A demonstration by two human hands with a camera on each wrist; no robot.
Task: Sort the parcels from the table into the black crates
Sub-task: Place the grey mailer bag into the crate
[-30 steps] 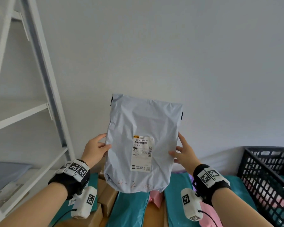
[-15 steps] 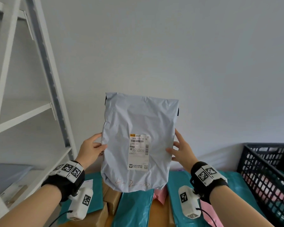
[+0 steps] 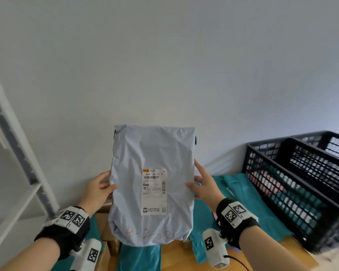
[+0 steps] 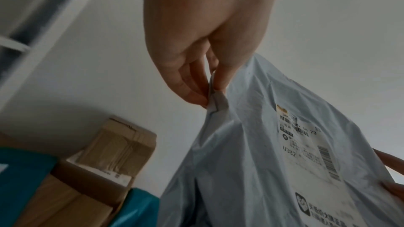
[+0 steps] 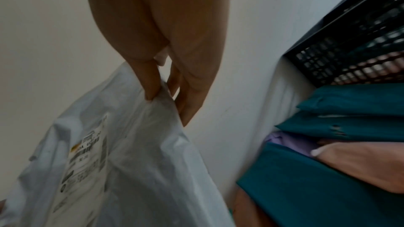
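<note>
Pinching the side seams of a pale grey-blue parcel, the person held it upright in the air, in front of the white wall and above the table. The left hand had its thumb on the front face and its fingers behind, nipping a fold of the left edge; the right hand gripped the right edge likewise, thumb in front and fingers curled round the rim.

That parcel was a soft, wrinkled plastic mailer, taller than wide, bulging at the bottom. A white shipping label sat on its face with a yellow mark at the top corner, barcodes and the code U382. Below the label, faint reddish handwriting ran across the bag. Small dark tabs showed at its upper corners.

Both wrists wore black bands with white blocks carrying square black-and-white markers, the left band and the right band, and the bare forearms rose from the lower corners of the head view.

Under the raised parcel lay teal mailers, a pink one, and brown cardboard boxes at the left. Two black crates stood at the right against the wall, the nearer one holding teal and pink bags. White shelving leaned at the far left.
</note>
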